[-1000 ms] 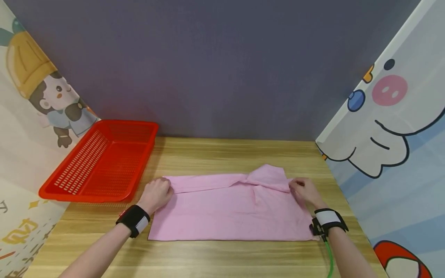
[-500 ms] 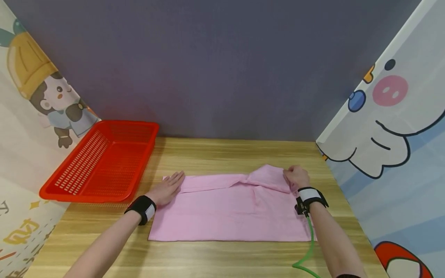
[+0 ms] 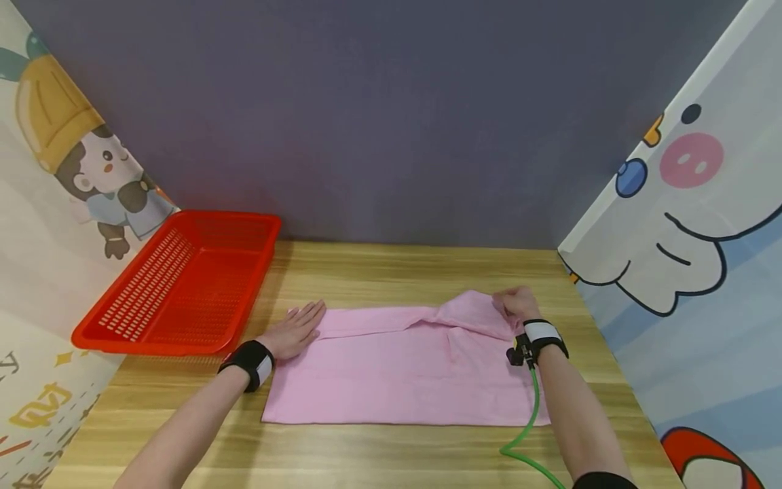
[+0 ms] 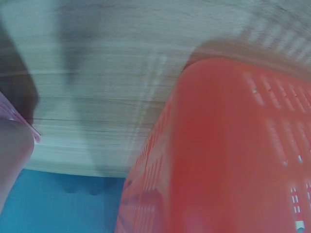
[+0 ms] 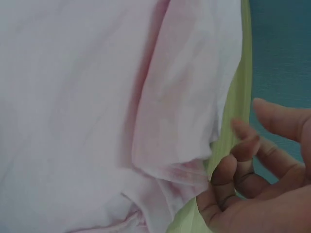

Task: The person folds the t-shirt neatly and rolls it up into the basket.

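A pink cloth (image 3: 379,380), folded into a wide rectangle, lies on the table. Its far edge has a narrow turned-over strip, bunched into a raised flap (image 3: 470,311) at the right. My left hand (image 3: 296,331) rests flat on the far left corner, fingers straight. In the left wrist view only a bit of that hand (image 4: 13,150) shows beside the cloth. At the far right corner is my right hand (image 3: 518,303). The right wrist view has its fingers (image 5: 226,170) loosely bent right at the cloth's edge, thumb apart, with no cloth between them.
A red plastic basket (image 3: 235,333) with slotted sides stands at the back left, close to my left forearm. Behind the wooden table (image 3: 366,272) rises a dark grey panel (image 3: 391,122). A green cable (image 3: 519,438) trails from the right wrist camera across the table.
My left hand has moved a little right and flattened from bent fingers onto the cloth. The right hand has gone up and left along the cloth's right end to the flap's far corner.
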Available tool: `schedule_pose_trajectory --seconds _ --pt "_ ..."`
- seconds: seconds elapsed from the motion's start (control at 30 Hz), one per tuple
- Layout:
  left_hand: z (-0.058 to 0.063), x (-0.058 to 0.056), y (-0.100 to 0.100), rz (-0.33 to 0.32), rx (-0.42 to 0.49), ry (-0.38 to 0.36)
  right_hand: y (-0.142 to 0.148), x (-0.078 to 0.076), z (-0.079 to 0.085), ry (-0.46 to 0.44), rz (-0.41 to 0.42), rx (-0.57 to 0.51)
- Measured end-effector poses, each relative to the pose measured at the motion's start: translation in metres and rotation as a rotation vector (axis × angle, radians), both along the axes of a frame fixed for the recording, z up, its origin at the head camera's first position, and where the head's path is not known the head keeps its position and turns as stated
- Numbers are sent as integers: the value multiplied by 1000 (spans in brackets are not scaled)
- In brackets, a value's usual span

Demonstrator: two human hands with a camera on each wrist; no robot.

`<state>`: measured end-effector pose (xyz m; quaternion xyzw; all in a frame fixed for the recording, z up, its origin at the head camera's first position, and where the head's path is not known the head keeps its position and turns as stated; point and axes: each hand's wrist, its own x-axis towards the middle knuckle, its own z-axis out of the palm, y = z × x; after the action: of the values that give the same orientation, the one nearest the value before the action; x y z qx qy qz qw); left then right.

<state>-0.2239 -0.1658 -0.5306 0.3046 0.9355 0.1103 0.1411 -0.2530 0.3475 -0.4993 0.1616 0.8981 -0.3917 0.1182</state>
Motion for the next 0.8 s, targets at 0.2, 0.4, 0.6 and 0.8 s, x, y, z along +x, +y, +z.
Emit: schedule_pose_trajectory --seconds 0.2,0.4,0.6,0.8 --pt "3 1 0 -8 21 8 -7 5 1 88 -8 91" --pt "0 2 0 -7 5 -1 -16 9 -4 75 -67 258" --pt "-1 1 2 0 -31 -9 -19 4 -6 216 -103 135" --pt "1 0 1 15 -37 -8 -22 8 7 393 92 -121"
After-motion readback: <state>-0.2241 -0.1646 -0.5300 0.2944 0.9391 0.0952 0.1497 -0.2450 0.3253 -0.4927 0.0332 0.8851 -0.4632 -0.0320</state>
